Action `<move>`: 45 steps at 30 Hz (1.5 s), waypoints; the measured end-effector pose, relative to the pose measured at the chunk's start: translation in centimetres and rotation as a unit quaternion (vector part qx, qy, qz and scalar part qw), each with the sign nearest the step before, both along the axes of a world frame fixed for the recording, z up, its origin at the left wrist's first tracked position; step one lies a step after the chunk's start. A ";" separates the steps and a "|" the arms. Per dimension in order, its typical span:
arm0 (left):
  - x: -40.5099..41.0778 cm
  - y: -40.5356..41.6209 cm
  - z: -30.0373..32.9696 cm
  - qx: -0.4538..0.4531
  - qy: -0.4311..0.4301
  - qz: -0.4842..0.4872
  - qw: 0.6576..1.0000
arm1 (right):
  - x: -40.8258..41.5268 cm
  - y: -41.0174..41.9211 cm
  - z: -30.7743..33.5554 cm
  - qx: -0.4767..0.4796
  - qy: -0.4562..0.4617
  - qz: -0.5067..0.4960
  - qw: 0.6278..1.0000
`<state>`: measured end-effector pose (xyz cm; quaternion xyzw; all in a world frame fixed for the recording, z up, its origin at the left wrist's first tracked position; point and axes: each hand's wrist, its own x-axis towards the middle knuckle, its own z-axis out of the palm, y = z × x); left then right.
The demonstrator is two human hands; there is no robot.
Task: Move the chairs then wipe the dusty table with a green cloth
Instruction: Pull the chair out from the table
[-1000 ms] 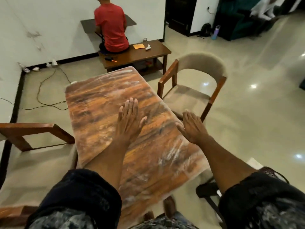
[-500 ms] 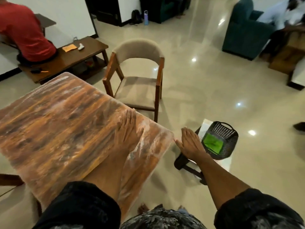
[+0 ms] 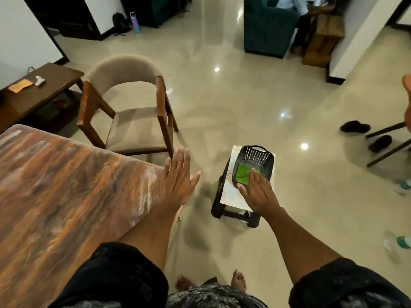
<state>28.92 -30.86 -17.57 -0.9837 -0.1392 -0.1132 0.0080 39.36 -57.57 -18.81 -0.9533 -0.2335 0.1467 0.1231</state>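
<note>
The dusty wooden table point(image 3: 55, 185) fills the lower left, with white dust streaks near its right corner. My left hand point(image 3: 179, 176) is open, fingers straight, over that corner. A green cloth point(image 3: 243, 172) lies in a black perforated basket point(image 3: 255, 157) on a small stool point(image 3: 231, 196) to the right of the table. My right hand point(image 3: 258, 190) reaches over the basket's near rim with straight fingers, its fingertips at the cloth's edge. A beige padded chair with a wooden frame point(image 3: 131, 107) stands just beyond the table corner, facing the table.
A low brown bench point(image 3: 44, 85) with an orange paper stands at the left wall. A teal armchair point(image 3: 266, 30) is at the back. Dark shoes point(image 3: 355, 126) and chair legs point(image 3: 387, 143) lie at the right, water bottles point(image 3: 400, 241) at the lower right. Glossy tiled floor lies between.
The view has swung right. My right hand has left the table edge and moved over to the basket with the green cloth. My left hand has slid to the table's right corner.
</note>
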 end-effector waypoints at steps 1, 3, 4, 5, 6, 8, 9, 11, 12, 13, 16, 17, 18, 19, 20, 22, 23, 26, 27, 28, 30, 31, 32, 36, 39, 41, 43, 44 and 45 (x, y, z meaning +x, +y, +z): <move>0.6 -0.9 0.1 -0.001 0.005 -0.004 1.000 | 0.2 -1.0 -0.1 0.001 0.004 -0.009 1.000; 1.6 -2.8 0.1 0.011 0.009 -0.018 1.000 | 0.6 -3.0 -0.5 0.007 0.004 -0.022 1.000; 2.2 -3.9 0.0 0.015 0.010 -0.026 1.000 | 0.8 -4.1 -0.6 0.013 0.005 -0.030 0.999; 2.6 -4.8 -0.1 0.012 0.010 -0.033 0.999 | 1.0 -5.0 -0.6 0.018 0.006 -0.035 0.999; 3.2 -5.9 -0.1 0.004 0.017 -0.039 0.999 | 1.2 -6.1 -0.5 0.023 0.007 -0.039 0.999; 4.4 -8.3 0.0 -0.014 0.037 -0.045 0.998 | 1.6 -8.5 -0.4 0.023 0.004 -0.044 0.999; 5.0 -9.6 0.2 -0.016 0.039 -0.048 0.998 | 1.8 -9.7 -0.3 0.022 0.000 -0.048 0.999; 6.0 -11.8 0.4 -0.019 0.040 -0.051 0.998 | 2.3 -11.8 0.1 0.020 -0.005 -0.057 0.998; 6.6 -12.9 0.6 -0.022 0.040 -0.055 0.997 | 2.6 -12.9 0.3 0.016 -0.007 -0.064 0.998; 7.1 -14.0 0.7 -0.020 0.034 -0.062 0.997 | 2.9 -14.0 0.5 0.012 -0.008 -0.070 0.997; 8.8 -16.9 1.0 -0.026 0.034 -0.078 0.996 | 3.7 -16.6 0.8 0.002 -0.019 -0.080 0.997; 9.3 -17.7 1.1 -0.032 0.036 -0.081 0.996 | 3.9 -17.3 0.9 0.002 -0.019 -0.085 0.996; 9.7 -18.5 1.1 -0.035 0.038 -0.082 0.995 | 4.1 -17.9 1.0 0.004 -0.018 -0.089 0.996; 10.1 -19.2 1.0 -0.036 0.041 -0.082 0.995 | 4.3 -18.5 1.0 0.006 -0.020 -0.088 0.996; 10.3 -19.6 0.9 -0.037 0.045 -0.084 0.995 | 4.4 -18.8 0.9 0.008 -0.026 -0.085 0.996; 11.0 -20.2 0.5 -0.036 0.052 -0.092 0.994 | 4.8 -19.3 1.0 0.006 -0.031 -0.083 0.996; 11.4 -20.3 0.4 -0.029 0.056 -0.096 0.993 | 5.1 -19.4 1.0 0.007 -0.030 -0.085 0.996; 12.6 -20.7 0.3 -0.039 0.081 -0.095 0.991 | 5.9 -19.3 0.9 0.011 -0.034 -0.091 0.995; 13.0 -20.9 0.2 -0.046 0.093 -0.099 0.990 | 6.3 -19.3 0.8 0.009 -0.032 -0.095 0.995; 13.6 -21.0 0.0 -0.050 0.097 -0.106 0.988 | 6.5 -19.3 0.8 0.004 -0.032 -0.097 0.995; 14.8 -21.5 -0.6 -0.058 0.099 -0.120 0.986 | 7.1 -19.4 0.8 -0.003 -0.030 -0.101 0.994; 15.6 -21.9 -0.6 -0.056 0.100 -0.127 0.985 | 7.6 -19.7 1.0 -0.006 -0.025 -0.106 0.994; 16.4 -22.3 -0.7 -0.049 0.100 -0.131 0.985 | 8.1 -20.1 1.1 -0.008 -0.021 -0.111 0.994; 19.7 -24.6 -0.2 -0.056 0.110 -0.158 0.980 | 10.6 -21.7 2.1 -0.023 -0.038 -0.125 0.991; 22.3 -26.6 0.0 -0.070 0.121 -0.190 0.972 | 12.2 -23.1 3.6 -0.024 -0.058 -0.151 0.987; 23.8 -28.0 0.2 -0.073 0.120 -0.208 0.968 | 13.1 -24.4 4.1 -0.030 -0.067 -0.159 0.985; 25.0 -29.4 0.3 -0.078 0.127 -0.224 0.963 | 13.9 -25.8 4.3 -0.031 -0.066 -0.169 0.983; 25.4 -30.0 0.3 -0.073 0.128 -0.230 0.962 | 14.2 -26.6 4.3 -0.031 -0.066 -0.175 0.982; 25.9 -30.5 0.4 -0.069 0.129 -0.235 0.961 | 14.6 -27.3 4.1 -0.034 -0.065 -0.180 0.981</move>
